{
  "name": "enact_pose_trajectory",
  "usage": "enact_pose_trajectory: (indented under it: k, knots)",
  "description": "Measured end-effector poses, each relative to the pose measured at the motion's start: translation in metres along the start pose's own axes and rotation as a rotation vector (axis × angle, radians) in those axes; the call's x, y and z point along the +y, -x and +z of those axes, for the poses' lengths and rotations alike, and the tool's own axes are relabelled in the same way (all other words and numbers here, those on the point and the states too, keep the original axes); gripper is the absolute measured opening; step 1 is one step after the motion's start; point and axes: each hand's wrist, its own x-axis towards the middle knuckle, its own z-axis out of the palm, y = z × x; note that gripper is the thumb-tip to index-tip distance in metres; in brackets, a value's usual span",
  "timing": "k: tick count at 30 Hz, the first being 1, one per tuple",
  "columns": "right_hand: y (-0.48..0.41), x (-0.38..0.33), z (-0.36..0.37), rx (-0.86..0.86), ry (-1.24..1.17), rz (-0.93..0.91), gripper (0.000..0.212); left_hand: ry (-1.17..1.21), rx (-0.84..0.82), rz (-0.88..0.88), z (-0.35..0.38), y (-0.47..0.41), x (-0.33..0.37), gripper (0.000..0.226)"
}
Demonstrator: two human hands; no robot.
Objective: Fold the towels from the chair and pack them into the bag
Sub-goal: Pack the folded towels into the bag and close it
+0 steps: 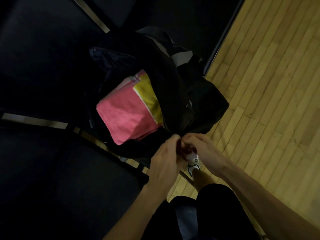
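At 6 o'clock, black shorts (207,213) are filling the bottom edge, and a white sneaker (193,166) is standing on the wooden floor (268,84) just beneath the wrists. Just above it, the left hand (164,158) and the right hand (199,146) are meeting knuckle to knuckle. Both sets of fingers are curling tight and pinching the near end of the black bag (199,101), where its opening runs out. What exactly sits between the fingertips is hidden.

Beyond the hands, the bag is gaping open toward 11 o'clock. A folded pink towel (128,115) is lying on top inside it, with a yellow towel (149,94) touching its 2 o'clock side under the bag's loose flap. A pale towel (138,77) is peeking out behind them.

At 9 o'clock a dark seat (52,170) is crowding the bag's left side, and a metal strip (34,119) is crossing it. From 1 to 4 o'clock the floor is lying open beside the bag's right edge.
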Motion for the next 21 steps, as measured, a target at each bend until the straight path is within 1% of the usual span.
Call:
enact_pose_trajectory:
  k: [1,3,6,8,10,11,12,13,16,18,20,21]
  knots:
    - [0.001,-0.002,0.0,-0.005,-0.002,-0.007,0.036,0.035,0.02,-0.015,0.002,-0.002,-0.002,0.066]
    - [0.003,-0.003,-0.001,0.017,-0.022,-0.017,0.039,0.09,0.023,0.01,0.002,-0.004,-0.003,0.05]
    - [0.006,-0.001,-0.006,0.054,-0.149,-0.013,0.033,0.149,0.013,0.107,0.004,-0.003,-0.004,0.014]
    - [0.008,0.001,-0.008,0.05,-0.186,0.004,0.029,0.167,-0.036,0.128,0.003,-0.001,-0.006,0.014]
    - [0.008,0.004,-0.01,0.067,-0.16,0.003,0.025,0.277,-0.114,0.028,-0.002,-0.001,-0.002,0.016]
    - [0.008,0.005,-0.011,0.073,-0.138,0.004,0.02,0.329,-0.153,-0.023,-0.005,-0.002,0.0,0.026]
    - [0.008,0.005,-0.012,0.074,-0.12,0.01,0.012,0.35,-0.17,-0.036,-0.007,-0.004,0.0,0.035]
    - [0.008,0.004,-0.013,0.069,-0.113,0.02,0.005,0.327,-0.162,0.001,-0.009,-0.006,0.0,0.038]
    - [0.01,0.0,-0.013,0.026,-0.09,0.039,0.013,0.189,-0.106,0.187,-0.01,-0.009,-0.001,0.031]
    - [0.011,-0.003,-0.014,0.006,-0.092,0.04,0.013,0.177,-0.097,0.24,-0.01,-0.01,-0.002,0.021]
    - [0.011,-0.003,-0.016,0.015,-0.104,0.038,0.012,0.253,-0.07,0.196,-0.012,-0.012,-0.002,0.012]
    - [0.012,-0.004,-0.017,0.025,-0.102,0.037,0.011,0.323,-0.031,0.125,-0.014,-0.013,-0.003,0.01]
